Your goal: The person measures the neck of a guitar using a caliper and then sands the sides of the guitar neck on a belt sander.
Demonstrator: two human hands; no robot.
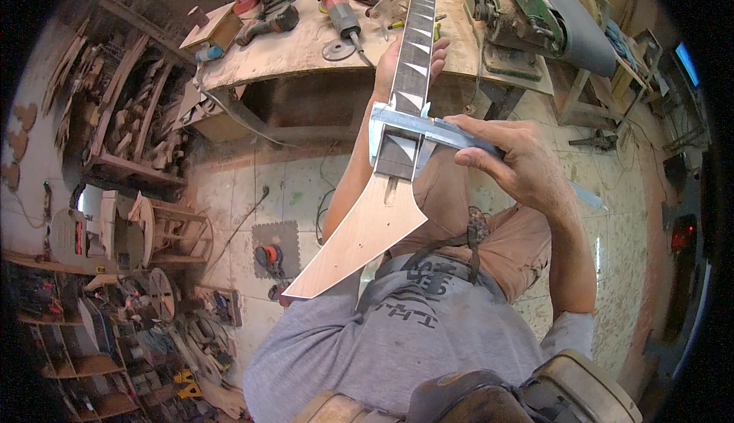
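A guitar neck (355,235) with a pale angular headstock and a dark fretboard with triangular white inlays stands out from my body toward the bench. My left hand (388,65) is wrapped under the neck's upper part, fingertips showing along its right side, the neck lying along that forearm. My right hand (514,155) grips a metal caliper (432,132), thumb and fingers on its bar. The caliper lies across the fretboard near the headstock end, its jaws on either side of the neck. My left palm is mostly hidden by the neck.
The workbench (222,71) ahead carries several power tools, including a red grinder (334,4). A belt sander (558,17) stands at its right. Wood racks (130,117) and cluttered shelves line the left. An orange tool (269,255) lies on a floor mat below.
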